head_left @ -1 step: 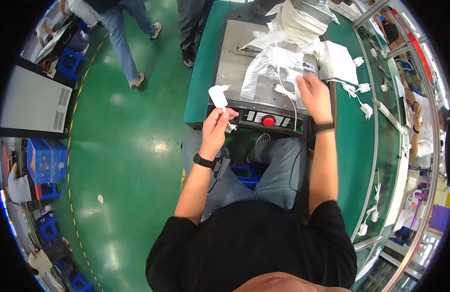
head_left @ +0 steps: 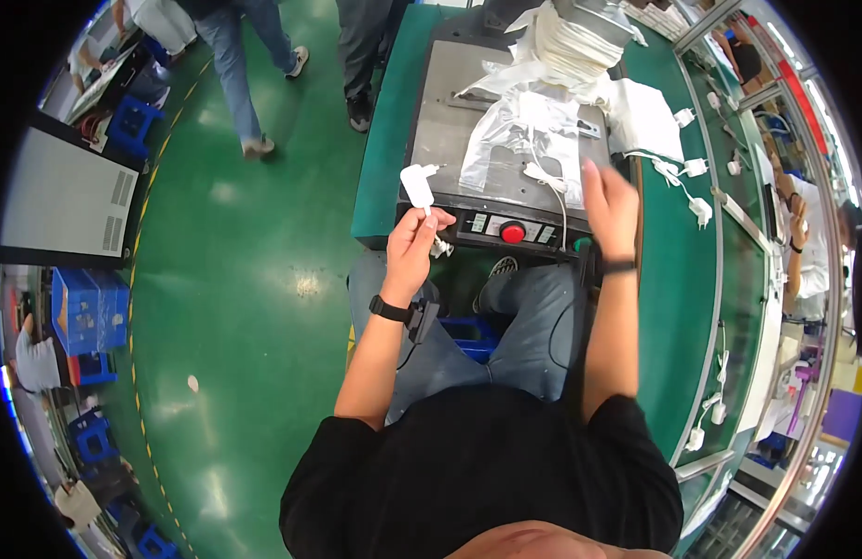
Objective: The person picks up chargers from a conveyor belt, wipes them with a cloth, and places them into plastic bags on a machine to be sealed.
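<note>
Between the thumb and fingers of my left hand [head_left: 412,247] is a white plug-in power adapter [head_left: 417,186], its pins pointing right. A bit of its white cable shows below the fingers. My right hand [head_left: 613,210] is raised over the right front corner of a grey-topped machine [head_left: 440,121], thumb stretched up and apart from the partly bent, slightly blurred fingers. I see nothing in it. Left of that hand, a clear plastic bag [head_left: 487,154] lies on the machine top, with a bundled white cable [head_left: 546,177] on it.
A thick stack of plastic bags [head_left: 575,51] stands at the machine's far end. A white pouch [head_left: 647,121] and several adapters [head_left: 699,211] lie to the right. The machine's front has a red button [head_left: 512,232]. People stand beyond on the green floor [head_left: 263,354].
My right hand has shifted slightly right and toward me, away from the bag. My left hand and its adapter have hardly moved.
</note>
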A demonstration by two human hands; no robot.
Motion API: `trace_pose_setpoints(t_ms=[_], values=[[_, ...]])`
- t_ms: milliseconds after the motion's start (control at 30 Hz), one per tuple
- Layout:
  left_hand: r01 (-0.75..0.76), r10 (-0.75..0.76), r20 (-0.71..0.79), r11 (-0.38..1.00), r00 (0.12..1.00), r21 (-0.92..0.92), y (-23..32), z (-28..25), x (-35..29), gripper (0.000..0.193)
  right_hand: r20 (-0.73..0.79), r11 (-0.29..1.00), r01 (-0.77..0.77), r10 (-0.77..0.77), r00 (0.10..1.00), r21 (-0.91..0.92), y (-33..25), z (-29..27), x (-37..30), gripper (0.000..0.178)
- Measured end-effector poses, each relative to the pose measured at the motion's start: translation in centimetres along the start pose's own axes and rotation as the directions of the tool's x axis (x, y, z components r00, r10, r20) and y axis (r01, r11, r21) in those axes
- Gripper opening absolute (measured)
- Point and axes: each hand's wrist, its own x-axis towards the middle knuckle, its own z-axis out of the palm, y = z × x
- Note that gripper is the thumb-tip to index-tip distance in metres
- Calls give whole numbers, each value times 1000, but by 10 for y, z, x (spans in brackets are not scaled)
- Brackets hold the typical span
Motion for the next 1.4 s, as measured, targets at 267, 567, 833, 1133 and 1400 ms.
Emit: trace_pose_setpoints(t_ms=[267, 567, 833, 1133, 1400], values=[[-32, -14, 181, 968, 983, 249, 10, 57, 14, 20, 62, 943, -118, 104, 993, 311, 70, -35, -100, 35], [-538, 259, 956, 830, 136, -148, 134, 240, -96, 43, -657, 821, 196, 260, 707, 536, 10, -293, -319, 67], [-9, -348, 860, 926, 374, 378, 2, 209, -83, 19, -731, 403, -876, 507, 456, -266, 257, -434, -670, 45], [98, -142, 236, 977, 961, 188, 29, 139, 70, 29, -401, 303, -946, 857, 324, -115, 258, -306, -425, 57], [716, -460, 582, 607, 670, -345, -7, 144, 173, 22, -493, 752, -658, 580, 648, 19, 198, -323, -346, 29]])
